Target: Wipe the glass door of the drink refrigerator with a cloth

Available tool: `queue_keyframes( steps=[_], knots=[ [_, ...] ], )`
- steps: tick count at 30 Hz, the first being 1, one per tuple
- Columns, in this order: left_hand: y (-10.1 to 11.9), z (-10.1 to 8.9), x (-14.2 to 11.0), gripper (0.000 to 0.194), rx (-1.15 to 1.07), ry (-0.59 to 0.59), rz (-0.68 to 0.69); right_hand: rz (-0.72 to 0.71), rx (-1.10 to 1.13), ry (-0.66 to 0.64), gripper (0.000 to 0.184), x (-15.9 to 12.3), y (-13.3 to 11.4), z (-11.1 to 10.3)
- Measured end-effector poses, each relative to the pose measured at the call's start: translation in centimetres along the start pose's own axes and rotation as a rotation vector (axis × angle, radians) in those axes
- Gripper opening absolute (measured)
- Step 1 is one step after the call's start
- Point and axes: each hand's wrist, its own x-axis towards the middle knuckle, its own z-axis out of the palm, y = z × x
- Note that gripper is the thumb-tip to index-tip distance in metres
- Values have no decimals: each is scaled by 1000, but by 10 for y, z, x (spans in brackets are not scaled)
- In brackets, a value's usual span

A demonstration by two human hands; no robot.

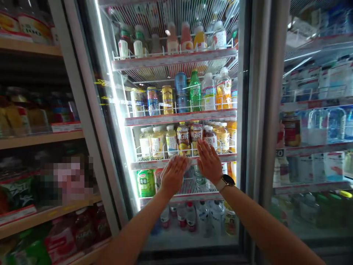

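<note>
We raise both open hands, fingers spread wide and holding nothing, against a glass cooler door in front of us. Our left hand sits slightly lower than our right hand, which has a watch at the wrist. Bottled teas stand just above, behind the glass.

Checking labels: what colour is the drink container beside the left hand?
Bright green with pale lettering on the drink container; the head view shows it best.

"青梅" on green bottle, "冰茶" on tea bottle, "50" on tag
</note>
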Motion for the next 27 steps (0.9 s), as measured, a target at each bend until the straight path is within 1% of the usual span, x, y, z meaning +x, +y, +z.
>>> queue_keyframes(
  steps=[2, 4, 5, 6, 7, 8, 9, 10, 12, 14, 15, 16, 17, 18, 19, 21, 24, 26, 27],
  knots=[
    [22, 11, -51, 61, -5, -87, 71, -6, 2, 10, 71, 0, 1, -1],
    [34, 17, -88, 59, -23, -127, 155, -11, 1, 13, 71, 1, 2, -1],
    [35, 18, -98, 59, -36, -133, 205, -14, -2, 9, 71, 1, 2, -1],
    [31, 18, -101, 58, -48, -132, 252, -15, -5, 2, 71, 1, 2, -1],
    [25, 16, -96, 58, -55, -124, 280, -12, -10, -4, 72, 1, 2, -1],
    [16, 12, -83, 59, -55, -107, 279, -7, -13, -7, 72, 1, 2, -1],
    [5, 7, -64, 61, -52, -80, 245, -3, -16, -8, 71, 1, 2, -1],
    [-8, 1, -39, 63, -45, -41, 179, 0, -18, -8, 71, 1, 1, -1],
    [-32, -12, 19, 67, -38, 57, -5, 2, -21, -6, 70, 1, 1, -1],
    [-48, -23, 75, 69, -41, 161, -141, -6, -20, -7, 70, 1, 1, -1],
    [-51, -26, 96, 69, -41, 197, -170, -8, -16, -4, 70, 1, 2, -1],
    [-51, -27, 111, 69, -37, 218, -180, -9, -12, 1, 70, 1, 2, 0],
    [-47, -26, 120, 69, -29, 222, -170, -7, -6, 6, 70, 1, 2, 0],
    [-40, -23, 121, 70, -19, 213, -145, -4, 0, 13, 70, 1, 2, 0],
    [-32, -19, 115, 70, -7, 195, -114, -3, 5, 19, 69, 2, 2, 1],
    [-10, -8, 87, 70, 15, 145, -52, -2, 10, 26, 70, 2, 2, 1],
    [23, 10, 21, 68, 32, 77, -4, -4, 9, 26, 70, 2, 1, 1],
    [37, 19, -23, 65, 29, 44, 26, -1, 5, 29, 71, 3, 1, 1],
    [41, 22, -40, 64, 20, 32, 57, -1, 5, 30, 71, 3, 1, 0]
  ],
)
